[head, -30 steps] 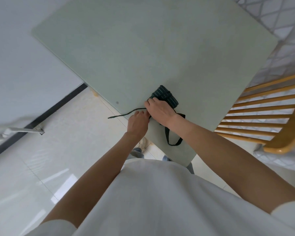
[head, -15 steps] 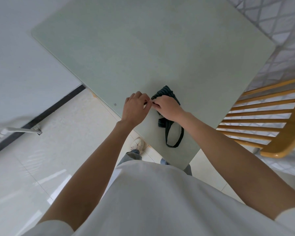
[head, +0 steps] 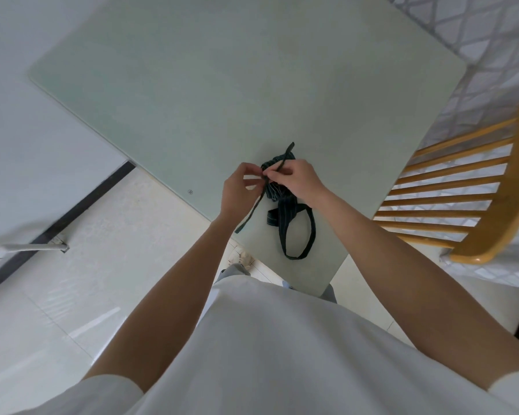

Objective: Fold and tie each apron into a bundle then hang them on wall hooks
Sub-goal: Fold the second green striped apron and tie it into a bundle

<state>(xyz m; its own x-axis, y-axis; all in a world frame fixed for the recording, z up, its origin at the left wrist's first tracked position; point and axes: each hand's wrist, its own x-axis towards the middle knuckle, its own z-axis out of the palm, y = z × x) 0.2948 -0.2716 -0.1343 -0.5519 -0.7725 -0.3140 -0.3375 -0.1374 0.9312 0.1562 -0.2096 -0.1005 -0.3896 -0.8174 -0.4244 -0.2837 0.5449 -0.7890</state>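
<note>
A dark green striped apron [head: 277,191] lies rolled into a small bundle near the front corner of the pale green table [head: 222,85]. Its neck loop [head: 300,235] trails toward the table's edge. My left hand [head: 240,190] pinches one dark tie strap [head: 252,211], whose loose end hangs down toward the near edge. My right hand [head: 298,179] pinches the other strap end [head: 285,157], which sticks up over the bundle. Both hands meet just above the bundle, where the straps cross.
A wooden slatted chair [head: 468,193] stands at the table's right side. Pale tiled floor [head: 57,295] and a white wall with a dark skirting [head: 72,211] lie to the left. A patterned cloth [head: 477,31] shows at the upper right. No wall hooks are in view.
The hands have drawn the two strap ends apart across the bundle. One end now points up past the right hand and the other hangs below the left hand. The view has shifted closer.
</note>
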